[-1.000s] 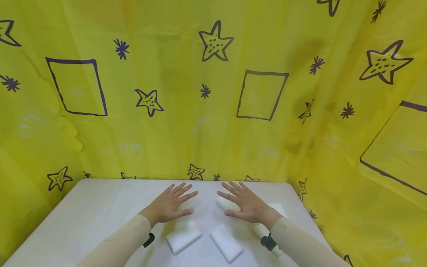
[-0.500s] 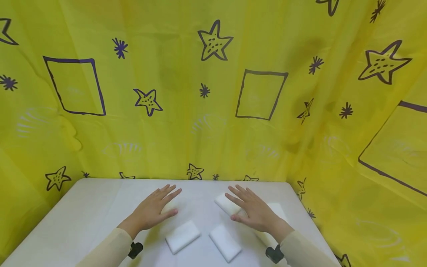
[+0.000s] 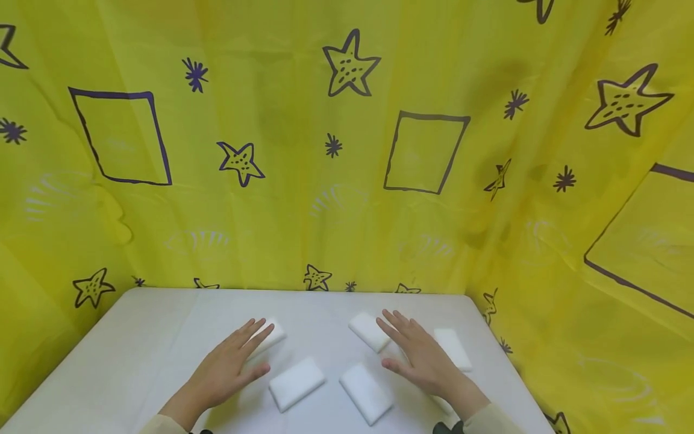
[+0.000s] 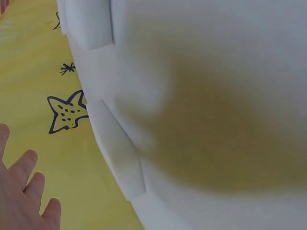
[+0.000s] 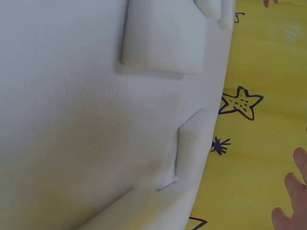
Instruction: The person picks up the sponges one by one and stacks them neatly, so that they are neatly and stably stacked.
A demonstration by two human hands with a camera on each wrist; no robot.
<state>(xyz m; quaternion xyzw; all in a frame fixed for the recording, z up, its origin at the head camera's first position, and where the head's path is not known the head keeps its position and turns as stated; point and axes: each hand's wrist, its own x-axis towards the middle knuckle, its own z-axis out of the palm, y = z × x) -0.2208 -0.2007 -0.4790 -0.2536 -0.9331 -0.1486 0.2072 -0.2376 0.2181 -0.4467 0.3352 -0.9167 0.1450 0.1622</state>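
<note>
My left hand (image 3: 228,367) hovers over the left side of the white table with spread fingers, holding nothing. Its fingertips overlap a white rectangular foam-like block (image 3: 273,337), which is partly hidden. A second such block (image 3: 297,384) lies flat just right of the thumb. Over the right side, my right hand (image 3: 425,361) is likewise spread and holds nothing. Beside its fingertips lies a back block (image 3: 367,330); left of its thumb is a front block (image 3: 366,393). Another block (image 3: 453,349) rests to its right. In the left wrist view, a dark hand shadow falls on the table.
The white table (image 3: 157,343) has rounded back corners. A yellow curtain (image 3: 287,205) printed with starfish and square outlines stands right behind it and along both sides. Part of one more white block (image 3: 444,405) shows beneath the right wrist.
Both hands have moved apart and back towards the body, the left one farther. The block behind the left fingers and the one right of the right hand show more. The blocks have stayed put.
</note>
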